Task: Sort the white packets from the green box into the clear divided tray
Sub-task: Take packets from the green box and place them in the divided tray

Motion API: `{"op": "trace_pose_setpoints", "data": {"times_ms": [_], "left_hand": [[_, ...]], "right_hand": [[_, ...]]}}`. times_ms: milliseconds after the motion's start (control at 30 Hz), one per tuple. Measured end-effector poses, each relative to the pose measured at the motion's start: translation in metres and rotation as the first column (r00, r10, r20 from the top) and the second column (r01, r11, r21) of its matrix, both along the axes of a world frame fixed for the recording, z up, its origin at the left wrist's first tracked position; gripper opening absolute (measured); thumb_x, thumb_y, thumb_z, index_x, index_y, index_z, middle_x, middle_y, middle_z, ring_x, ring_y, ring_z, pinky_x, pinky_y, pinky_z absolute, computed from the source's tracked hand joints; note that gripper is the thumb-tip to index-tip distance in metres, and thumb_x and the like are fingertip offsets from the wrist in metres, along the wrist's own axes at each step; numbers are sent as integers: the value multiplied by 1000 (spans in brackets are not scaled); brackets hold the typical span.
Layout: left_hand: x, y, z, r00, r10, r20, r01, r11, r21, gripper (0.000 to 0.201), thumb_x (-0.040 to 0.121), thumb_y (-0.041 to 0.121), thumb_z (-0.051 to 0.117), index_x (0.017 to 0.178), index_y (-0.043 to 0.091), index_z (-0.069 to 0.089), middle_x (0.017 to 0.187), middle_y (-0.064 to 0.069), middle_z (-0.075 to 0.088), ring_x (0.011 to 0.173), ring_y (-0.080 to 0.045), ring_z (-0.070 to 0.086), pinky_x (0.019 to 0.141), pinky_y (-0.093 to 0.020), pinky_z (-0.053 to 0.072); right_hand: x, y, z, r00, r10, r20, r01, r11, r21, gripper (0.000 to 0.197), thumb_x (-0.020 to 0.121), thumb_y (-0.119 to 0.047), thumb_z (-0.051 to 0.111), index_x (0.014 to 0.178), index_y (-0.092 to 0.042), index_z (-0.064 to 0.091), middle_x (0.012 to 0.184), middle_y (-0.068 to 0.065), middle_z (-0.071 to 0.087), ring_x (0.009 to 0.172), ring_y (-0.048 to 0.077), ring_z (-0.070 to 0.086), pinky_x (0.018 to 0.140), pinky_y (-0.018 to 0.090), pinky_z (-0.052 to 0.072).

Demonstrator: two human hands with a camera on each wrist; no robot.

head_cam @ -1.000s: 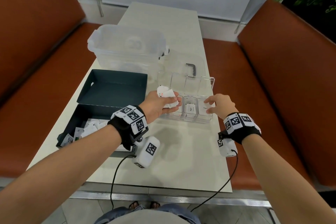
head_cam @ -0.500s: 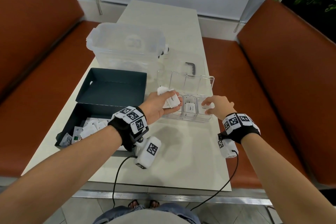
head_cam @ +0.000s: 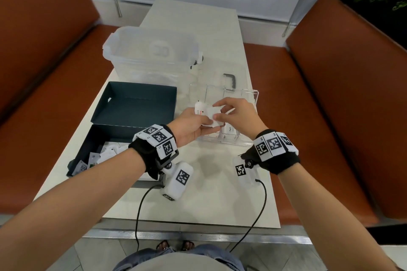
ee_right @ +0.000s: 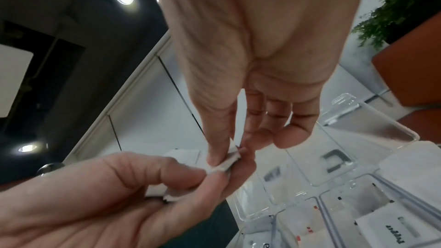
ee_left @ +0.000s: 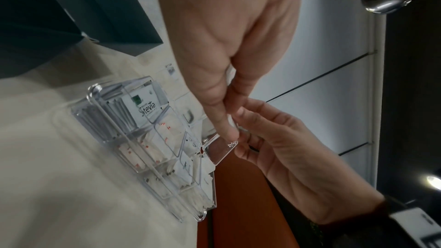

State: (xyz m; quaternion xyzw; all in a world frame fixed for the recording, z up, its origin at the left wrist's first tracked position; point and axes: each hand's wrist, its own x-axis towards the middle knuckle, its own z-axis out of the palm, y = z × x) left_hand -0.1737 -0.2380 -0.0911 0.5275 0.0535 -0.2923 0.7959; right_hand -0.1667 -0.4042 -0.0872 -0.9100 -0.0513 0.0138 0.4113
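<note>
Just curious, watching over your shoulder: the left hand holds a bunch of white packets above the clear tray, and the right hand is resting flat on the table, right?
Not quite. The right hand is not on the table; it pinches one of the white packets held by the left hand above the clear tray. The head view shows it.

— Left hand (head_cam: 191,128)?
— Reaching forward, palm turned inward, thumb and fingers (ee_right: 176,174) curled in a grip.
— Right hand (head_cam: 239,116)?
— Meeting the left in front of the body, thumb (ee_right: 219,139) and forefinger pinched together at the left's fingertips, other fingers loosely bent.
— Arms?
— Both forearms bare, stretched forward and converging. Black bands with printed square markers strapped round each wrist.
</note>
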Motion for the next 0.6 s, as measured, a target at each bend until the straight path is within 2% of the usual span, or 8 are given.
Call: {"op": "trace_pose_setpoints", "data": {"times_ms": [67, 133, 200, 267, 333, 400, 467, 600], "left_hand": [[1, 1, -2, 1000, 21, 21, -21, 1000, 21, 23, 90, -15, 51, 106, -2, 60, 108, -17, 68, 90, -24, 72, 75, -31, 60], [1, 3, -3, 999, 34, 37, -36, 998, 49, 19, 90, -10, 56, 106, -1, 62, 106, -17, 69, 90, -25, 72, 76, -31, 60], [2, 5, -3, 998, 37, 49, -41, 997, 70, 19, 92, -8, 55, 110, -3, 61, 106, -20, 69, 90, -26, 72, 76, -29, 60], [2, 7, -3, 997, 44, 59, -49, 996, 81, 21, 93, -7, 54, 113, -5, 60, 107, -21, 69, 90, -25, 72, 75, -28, 60], [2, 9, -3, 997, 54, 62, -60, 994, 91, 21, 93, -7, 54, 113, -5, 60, 108, -21, 69, 92, -25, 71, 77, -28, 60], [2, 10, -3, 996, 63, 58, -69, 993, 98, 21, 94, -7, 53, 113, -5, 60, 110, -21, 68, 96, -27, 70, 79, -29, 59], [2, 10, -3, 996, 69, 50, -73, 993, 98, 23, 94, -7, 53, 116, -6, 59, 112, -22, 67, 100, -29, 68, 81, -29, 59], [0, 12, -4, 997, 59, 55, -64, 994, 89, 21, 94, -7, 52, 114, -5, 60, 114, -23, 66, 104, -31, 67, 84, -31, 58]], "right_hand": [[3, -3, 3, 1000, -30, 7, 30, 999, 39, 18, 79, -24, 77, 95, -17, 71, 85, 2, 70, 71, 11, 64, 65, 21, 53], [6, -10, 6, 998, -58, 1, 58, 994, 91, 10, 80, -21, 76, 87, -16, 72, 80, 1, 72, 64, 6, 64, 62, 19, 55], [10, -20, 10, 994, -109, 11, 107, 986, 127, 6, 82, -18, 74, 86, -15, 72, 74, 0, 72, 60, 4, 66, 61, 17, 56], [17, -30, 11, 983, -175, 55, 167, 978, 125, 6, 84, -14, 72, 89, -12, 71, 75, 2, 72, 62, 8, 69, 64, 20, 57], [24, -38, 7, 972, -211, 99, 206, 977, 62, 3, 85, -12, 69, 87, -11, 70, 74, 4, 72, 64, 11, 69, 71, 15, 53], [28, -39, -1, 971, -207, 120, 214, 975, -54, 2, 85, -11, 67, 84, -13, 68, 74, 2, 72, 68, 11, 68, 75, -1, 38], [33, -37, -13, 973, -193, 127, 212, 964, -159, 4, 86, -11, 65, 84, -13, 68, 78, 1, 70, 73, 12, 65, 75, 1, 35], [39, -32, -37, 976, -187, 115, 212, 941, -264, 8, 88, -9, 61, 88, -11, 69, 89, 5, 70, 76, 12, 59, 62, 1, 37]]}}
